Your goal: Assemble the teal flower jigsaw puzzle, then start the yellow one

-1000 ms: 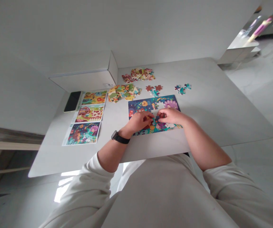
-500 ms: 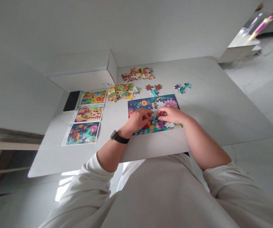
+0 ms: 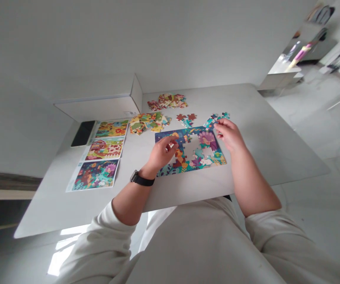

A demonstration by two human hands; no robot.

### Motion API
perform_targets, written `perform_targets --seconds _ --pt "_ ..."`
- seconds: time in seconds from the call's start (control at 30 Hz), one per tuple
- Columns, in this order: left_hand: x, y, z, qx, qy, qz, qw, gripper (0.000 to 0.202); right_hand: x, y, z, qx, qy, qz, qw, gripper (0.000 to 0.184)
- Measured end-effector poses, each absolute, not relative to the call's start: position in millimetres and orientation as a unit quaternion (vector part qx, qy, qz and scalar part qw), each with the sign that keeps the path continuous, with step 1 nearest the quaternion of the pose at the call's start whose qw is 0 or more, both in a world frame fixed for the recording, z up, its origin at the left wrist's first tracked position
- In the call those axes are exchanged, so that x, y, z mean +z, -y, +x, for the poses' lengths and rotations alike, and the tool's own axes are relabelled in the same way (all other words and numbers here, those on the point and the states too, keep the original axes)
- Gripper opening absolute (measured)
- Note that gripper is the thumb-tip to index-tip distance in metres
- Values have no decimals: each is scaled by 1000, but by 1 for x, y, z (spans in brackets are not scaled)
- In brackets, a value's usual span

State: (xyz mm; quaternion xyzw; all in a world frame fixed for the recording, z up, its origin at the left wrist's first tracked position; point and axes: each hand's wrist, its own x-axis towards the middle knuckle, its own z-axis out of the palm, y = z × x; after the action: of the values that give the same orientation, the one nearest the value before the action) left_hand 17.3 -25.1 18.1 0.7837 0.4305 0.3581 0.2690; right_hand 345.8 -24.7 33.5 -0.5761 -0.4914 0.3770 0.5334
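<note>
Two hands that met over the middle of the puzzle (image 3: 198,152) half a second ago now stand apart. The left hand (image 3: 162,152) is over the puzzle's left half, its fingers curled with thumb and forefinger close together; whether anything sits between them I cannot tell. The right hand (image 3: 230,135) has gone to the puzzle's far right corner, where its fingers meet the edge of a teal piece (image 3: 209,123); whether they pinch it or only touch it I cannot tell. That shift bares pale openings in the puzzle, so it is unfinished, and this looks like picking out a piece rather than fitting one.

Counted from the left: one dark phone (image 3: 83,134); three printed pictures (image 3: 106,149) in a column; one white box (image 3: 96,108) behind them; one yellow-and-green heap (image 3: 149,121) and one red-and-pink heap (image 3: 171,101), both too overlapped to number; one small group (image 3: 187,122), seemingly two brown pieces and one teal; one puzzle, flat on the tabletop (image 3: 264,134), with at least two openings; one blue-and-teal cluster (image 3: 215,117), partly hidden, uncountable.
</note>
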Motion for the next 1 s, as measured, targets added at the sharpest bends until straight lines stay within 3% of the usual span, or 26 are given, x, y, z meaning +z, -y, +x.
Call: perform_targets --seconds 0.3,0.47,0.63,1.0 --pt "25 25 18 356 -442 775 279 29 18 16 322 381 500 -559 541 50" --pt "50 9 23 358 -429 784 269 30 35 5 321 403 578 -527 476 50" --pt "67 -17 42 326 -363 844 222 50 54 -11 319 430 626 -511 403 47" --pt "29 -14 62 281 -224 917 174 61 30 -5 319 550 598 -460 358 55"
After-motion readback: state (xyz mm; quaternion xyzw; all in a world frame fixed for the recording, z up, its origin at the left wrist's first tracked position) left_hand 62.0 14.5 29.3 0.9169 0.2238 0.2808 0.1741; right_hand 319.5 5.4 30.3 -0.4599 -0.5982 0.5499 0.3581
